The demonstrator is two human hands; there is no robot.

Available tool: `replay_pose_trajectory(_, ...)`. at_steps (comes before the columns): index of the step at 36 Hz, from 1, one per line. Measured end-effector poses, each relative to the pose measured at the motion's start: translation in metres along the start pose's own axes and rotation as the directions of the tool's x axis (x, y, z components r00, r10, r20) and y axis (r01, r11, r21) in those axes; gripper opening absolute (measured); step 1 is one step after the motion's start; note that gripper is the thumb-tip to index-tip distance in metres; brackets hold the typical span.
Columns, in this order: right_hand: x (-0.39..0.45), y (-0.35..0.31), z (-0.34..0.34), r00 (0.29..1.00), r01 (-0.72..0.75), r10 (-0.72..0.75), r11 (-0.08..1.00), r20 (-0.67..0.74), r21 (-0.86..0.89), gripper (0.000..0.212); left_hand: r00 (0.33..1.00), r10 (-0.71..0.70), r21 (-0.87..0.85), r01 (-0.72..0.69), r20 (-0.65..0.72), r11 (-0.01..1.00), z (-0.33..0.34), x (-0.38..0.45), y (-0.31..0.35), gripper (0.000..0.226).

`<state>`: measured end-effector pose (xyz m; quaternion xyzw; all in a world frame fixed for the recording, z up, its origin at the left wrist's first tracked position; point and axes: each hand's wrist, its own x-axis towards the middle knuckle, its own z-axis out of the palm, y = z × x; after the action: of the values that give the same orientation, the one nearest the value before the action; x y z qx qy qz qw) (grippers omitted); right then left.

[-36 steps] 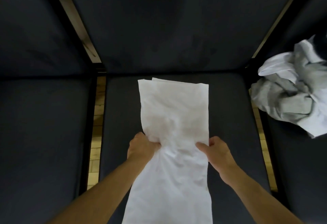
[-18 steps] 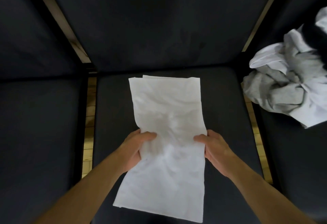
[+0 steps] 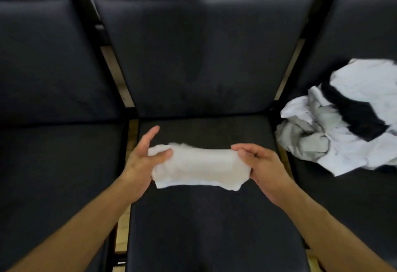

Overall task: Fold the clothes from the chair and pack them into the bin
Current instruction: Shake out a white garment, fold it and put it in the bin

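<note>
We are seeing the white garment (image 3: 198,167) blurring along its top edge, its ends hiding under our left hand (image 3: 141,161) and right hand (image 3: 265,167). The clothes pile (image 3: 343,125) is running off the right edge, smeared. We are finding its separate pieces hard to tell apart.

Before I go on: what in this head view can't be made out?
- Bin: not in the head view at all.
- Clothes pile: cut by the right edge, motion-blurred; garment count unclear.
- White garment: blurred; fold layers unreadable, ends covered by left hand and right hand.
</note>
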<state>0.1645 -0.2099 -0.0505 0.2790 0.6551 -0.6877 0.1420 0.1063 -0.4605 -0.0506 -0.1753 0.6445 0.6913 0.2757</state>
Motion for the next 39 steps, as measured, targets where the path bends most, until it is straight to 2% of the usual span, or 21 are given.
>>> replay_pose_trajectory(1, -0.003, -0.003, 0.002, 1.000, 0.007, -0.007, 1.000, 0.008, -0.025, 0.020, 1.000, 0.018, 0.049, -0.018, 0.004, 0.999, -0.004, -0.004, 0.004, 0.058)
replay_pose_trajectory(3, -0.034, -0.077, 0.000, 0.998, 0.065, -0.067, 0.995, -0.018, -0.075, 0.021, 0.997, 0.066, 0.140, -0.071, 0.038, 0.988, 0.004, -0.041, 0.081, 0.041)
replay_pose_trajectory(4, -0.043, -0.094, 0.001, 0.997, 0.078, -0.079, 0.994, -0.009, -0.082, 0.021, 0.995, 0.082, 0.181, -0.090, 0.053, 0.979, 0.004, -0.050, 0.098, 0.038)
replay_pose_trajectory(9, -0.132, -0.267, -0.013, 0.960, 0.275, -0.279, 0.951, -0.009, -0.145, 0.012, 0.943, 0.270, 0.268, -0.316, 0.192, 0.910, 0.027, -0.136, 0.267, 0.039)
replay_pose_trajectory(11, -0.180, -0.334, -0.018, 0.936, 0.350, -0.352, 0.924, 0.014, -0.157, 0.018, 0.902, 0.364, 0.290, -0.421, 0.230, 0.859, 0.038, -0.178, 0.329, 0.034)
replay_pose_trajectory(14, -0.247, -0.419, -0.024, 0.903, 0.429, -0.427, 0.878, 0.057, -0.214, 0.038, 0.843, 0.461, 0.332, -0.534, 0.277, 0.778, 0.052, -0.234, 0.410, 0.039)
replay_pose_trajectory(18, -0.324, -0.502, -0.031, 0.820, 0.526, -0.573, 0.749, 0.006, -0.402, 0.044, 0.682, 0.665, 0.424, -0.722, 0.304, 0.547, 0.076, -0.304, 0.495, 0.042)
replay_pose_trajectory(21, -0.346, -0.536, -0.035, 0.758, 0.527, -0.649, 0.667, -0.063, -0.527, 0.043, 0.605, 0.739, 0.483, -0.763, 0.297, 0.430, 0.094, -0.325, 0.533, 0.046)
replay_pose_trajectory(26, -0.386, -0.574, -0.052, 0.695, 0.501, -0.707, 0.606, -0.129, -0.618, 0.043, 0.502, 0.821, 0.584, -0.764, 0.271, 0.275, 0.126, -0.370, 0.578, 0.052)
replay_pose_trajectory(31, -0.419, -0.597, -0.072, 0.639, 0.472, -0.747, 0.567, -0.181, -0.676, 0.041, 0.457, 0.851, 0.542, -0.798, 0.258, 0.264, 0.154, -0.392, 0.604, 0.043)
replay_pose_trajectory(35, -0.445, -0.608, -0.103, 0.556, 0.472, -0.791, 0.553, -0.255, -0.687, 0.032, 0.418, 0.863, 0.457, -0.851, 0.285, 0.261, 0.187, -0.408, 0.609, 0.038)
replay_pose_trajectory(39, -0.465, -0.613, -0.129, 0.484, 0.449, -0.820, 0.533, -0.306, -0.717, 0.021, 0.372, 0.855, 0.433, -0.879, 0.363, 0.198, 0.216, -0.416, 0.611, 0.040)
